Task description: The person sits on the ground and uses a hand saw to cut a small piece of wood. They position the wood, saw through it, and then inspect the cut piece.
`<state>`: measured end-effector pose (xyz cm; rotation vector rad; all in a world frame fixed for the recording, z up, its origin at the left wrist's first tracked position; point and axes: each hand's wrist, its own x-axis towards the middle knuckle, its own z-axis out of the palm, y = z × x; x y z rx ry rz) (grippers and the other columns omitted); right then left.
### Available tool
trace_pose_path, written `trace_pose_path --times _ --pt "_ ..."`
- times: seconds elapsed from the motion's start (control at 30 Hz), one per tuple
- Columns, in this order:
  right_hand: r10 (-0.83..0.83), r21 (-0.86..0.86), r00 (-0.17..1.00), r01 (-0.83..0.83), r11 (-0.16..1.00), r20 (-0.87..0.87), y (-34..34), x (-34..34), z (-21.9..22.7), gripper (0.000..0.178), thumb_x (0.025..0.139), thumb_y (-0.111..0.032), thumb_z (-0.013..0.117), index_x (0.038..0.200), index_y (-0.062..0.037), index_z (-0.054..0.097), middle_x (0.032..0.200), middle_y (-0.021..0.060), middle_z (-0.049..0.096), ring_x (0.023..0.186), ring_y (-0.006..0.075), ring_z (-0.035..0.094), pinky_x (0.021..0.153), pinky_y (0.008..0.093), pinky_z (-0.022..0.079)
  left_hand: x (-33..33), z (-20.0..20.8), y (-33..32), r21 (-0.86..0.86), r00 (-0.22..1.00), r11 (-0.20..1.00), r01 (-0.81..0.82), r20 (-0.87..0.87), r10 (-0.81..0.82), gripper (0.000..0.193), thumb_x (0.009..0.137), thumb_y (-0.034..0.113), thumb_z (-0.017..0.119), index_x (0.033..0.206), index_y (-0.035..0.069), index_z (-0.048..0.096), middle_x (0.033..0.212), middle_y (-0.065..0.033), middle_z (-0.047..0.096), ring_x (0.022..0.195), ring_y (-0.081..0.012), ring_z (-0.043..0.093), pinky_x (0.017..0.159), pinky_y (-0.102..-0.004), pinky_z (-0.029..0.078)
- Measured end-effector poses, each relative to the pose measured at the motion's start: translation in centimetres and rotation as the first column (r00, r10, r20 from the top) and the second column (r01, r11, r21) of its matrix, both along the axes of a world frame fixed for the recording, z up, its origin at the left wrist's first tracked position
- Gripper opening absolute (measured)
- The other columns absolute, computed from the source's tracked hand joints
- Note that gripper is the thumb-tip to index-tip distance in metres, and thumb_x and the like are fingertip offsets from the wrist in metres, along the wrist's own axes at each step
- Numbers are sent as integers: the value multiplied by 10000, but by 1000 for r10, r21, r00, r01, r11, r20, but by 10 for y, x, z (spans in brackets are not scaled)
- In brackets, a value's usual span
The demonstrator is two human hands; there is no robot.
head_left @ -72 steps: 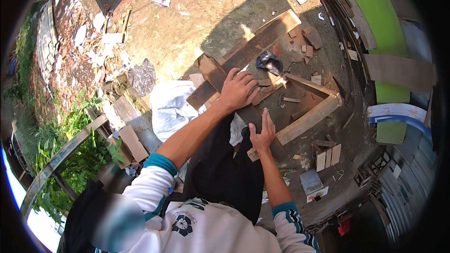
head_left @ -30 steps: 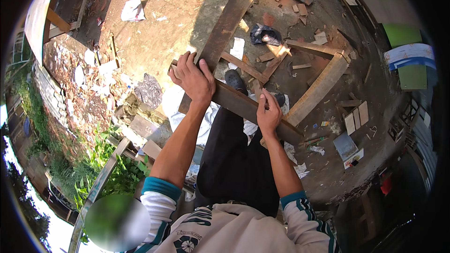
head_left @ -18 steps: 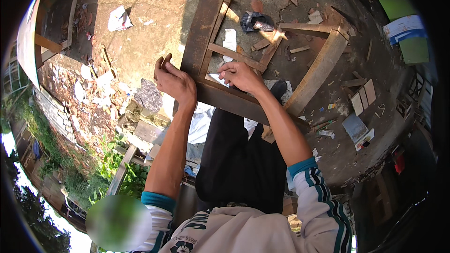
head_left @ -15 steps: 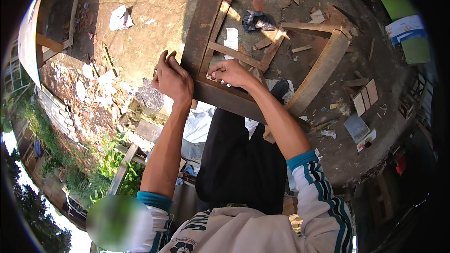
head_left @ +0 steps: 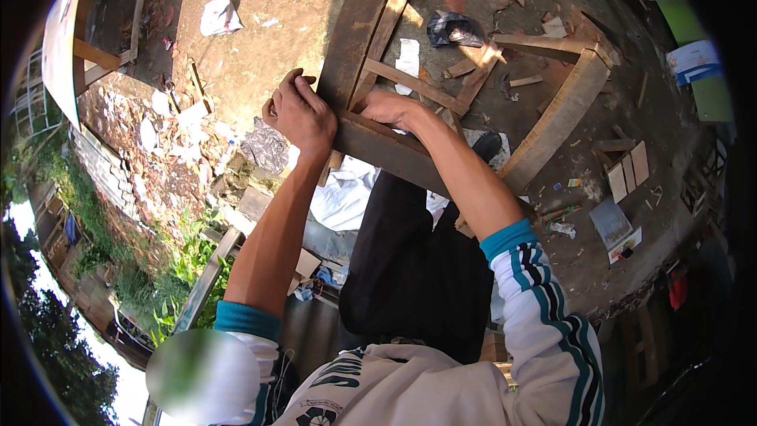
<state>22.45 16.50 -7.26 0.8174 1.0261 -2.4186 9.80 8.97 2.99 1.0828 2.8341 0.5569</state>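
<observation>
A dark wooden frame (head_left: 386,151) leans across my knees, its long broad board (head_left: 356,28) running away from me. My left hand (head_left: 303,117) is at the outer left side of the frame's near corner, against the wood. Its fingers are loosely bent and apart, with nothing visible in them. My right hand (head_left: 386,109) reaches over the near rail into the inside of that corner. The fingers bend down there, and their tips are hidden behind the rail, so what they hold, if anything, cannot be made out. A thin crosspiece (head_left: 418,87) spans the frame just beyond it.
Pale wooden legs (head_left: 556,120) of the frame stand off to the right. Scattered over the ground are wood offcuts (head_left: 628,164), a dark plastic bag (head_left: 455,29) and a white crumpled bag (head_left: 221,16). Rubble, litter and green plants (head_left: 193,268) lie to the left.
My right hand has gone deeper into the inside corner, and its fingertips have dropped out of sight behind the rail. The left hand stays at the corner, its fingers slightly shifted. The whole view has shifted slightly.
</observation>
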Motion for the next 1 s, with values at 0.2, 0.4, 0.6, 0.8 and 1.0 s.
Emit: trace_pose_path --times 0.2,0.4,0.6,0.8,1.0 --pt "13 -24 1000 -14 1000 -21 -5 1 -10 382 807 -26 689 1158 123 677 1052 173 725 891 206 685 736 349 555 5 -3 -1 14 999 1000 -22 -43 22 245 1036 234 486 1116 108 680 899 -44 708 972 -216 621 1062 -439 292" --pt "7 -208 1000 -5 978 7 1 7 -10 443 823 -50 733 1240 65 638 1077 161 726 926 193 721 757 323 601 14 -3 0 -12 998 1000 -16 -64 15 239 1031 245 513 1089 108 699 895 -54 704 951 -227 626 1052 -440 311" --pt "-76 -88 996 72 994 -52 -4 5 -2 388 829 -55 723 1188 76 654 1053 134 723 897 188 711 745 321 581 11 -1 -1 -108 998 994 -17 -59 11 290 1056 281 448 1152 127 673 941 -34 726 1011 -206 629 1076 -430 293" --pt "-264 -169 964 255 952 -31 12 7 9 388 831 -30 733 1187 73 618 1027 114 700 872 182 689 793 328 564 11 -1 0 -92 998 996 -18 -57 13 276 1052 277 465 1150 128 675 941 -35 727 1006 -214 633 1076 -442 296" --pt "-476 -239 879 456 857 -28 64 23 20 323 867 -31 748 1081 68 528 930 136 664 825 204 678 771 349 580 10 1 0 -102 999 995 -22 -42 18 275 1051 272 467 1160 124 671 964 -43 726 1004 -222 634 1080 -444 294"
